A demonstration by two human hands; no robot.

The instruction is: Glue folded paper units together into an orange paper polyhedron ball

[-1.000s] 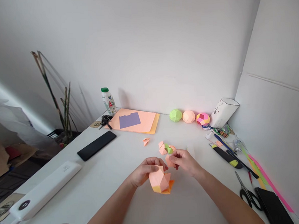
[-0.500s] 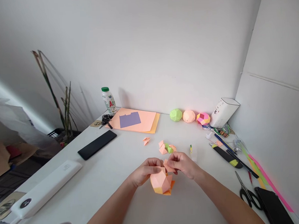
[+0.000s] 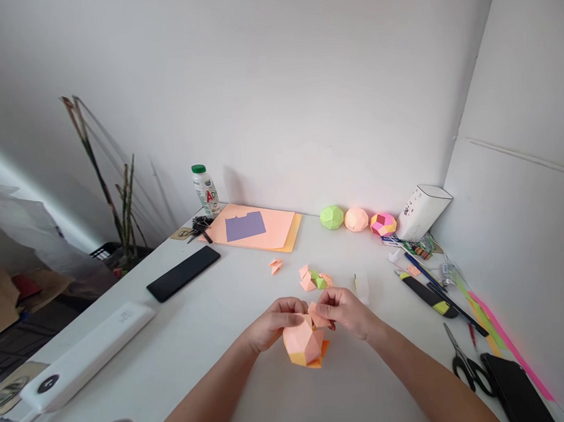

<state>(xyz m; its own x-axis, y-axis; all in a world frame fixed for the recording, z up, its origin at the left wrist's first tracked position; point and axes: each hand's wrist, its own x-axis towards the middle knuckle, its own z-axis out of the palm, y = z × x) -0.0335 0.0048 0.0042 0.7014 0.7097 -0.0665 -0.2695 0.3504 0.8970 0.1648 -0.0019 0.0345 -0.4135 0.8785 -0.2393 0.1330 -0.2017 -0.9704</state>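
My left hand (image 3: pixel 279 323) is closed on a partly built paper ball (image 3: pixel 298 343), peach with orange facets low down and open flaps on its right side. Between the thumb and fingers of my right hand (image 3: pixel 344 310) is a small folded peach paper piece (image 3: pixel 318 316), held against the ball's upper right edge. Whether that piece is tucked into the ball cannot be seen, as the fingers cover the joint. Just beyond my hands lies a cluster of peach and green folded pieces (image 3: pixel 316 278). A single folded peach piece (image 3: pixel 276 266) rests to its left.
Three finished paper balls (image 3: pixel 357 219) stand by the wall. Peach and orange sheets (image 3: pixel 259 234) lie at the back, near a white bottle (image 3: pixel 206 190). Right side: utility knife (image 3: pixel 425 293), scissors (image 3: pixel 467 365), black phone (image 3: pixel 515 387). Left side: black slab (image 3: pixel 184 273), white power strip (image 3: pixel 88 356).
Both hands stay almost in place. The small peach piece in my right hand has tilted slightly against the ball. A small clear strip behind my right hand looks slightly shifted.
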